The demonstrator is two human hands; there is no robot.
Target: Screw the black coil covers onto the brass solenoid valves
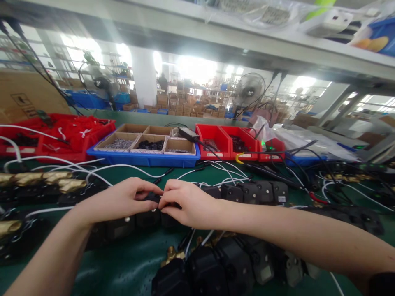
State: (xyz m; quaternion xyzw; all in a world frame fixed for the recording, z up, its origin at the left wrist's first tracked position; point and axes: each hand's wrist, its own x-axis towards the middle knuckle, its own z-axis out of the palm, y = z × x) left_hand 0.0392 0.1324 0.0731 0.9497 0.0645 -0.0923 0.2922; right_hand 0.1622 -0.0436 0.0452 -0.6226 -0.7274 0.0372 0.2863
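On green benchtop (108, 269), left hand (128, 199), right hand (188, 203) narrowed at black housings (119, 230), hold unclear, fans (248, 91) behind

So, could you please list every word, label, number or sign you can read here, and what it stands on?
Nothing is legible.
Cardboard box: printed signs, too blurred to read.
Red bins: white labels, too small to read.
Black housing: white label, too small to read.
Clear bag: possible print, too blurred.

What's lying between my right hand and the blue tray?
In the head view, white cables with black ends lie on the green surface between your right hand and the blue tray.
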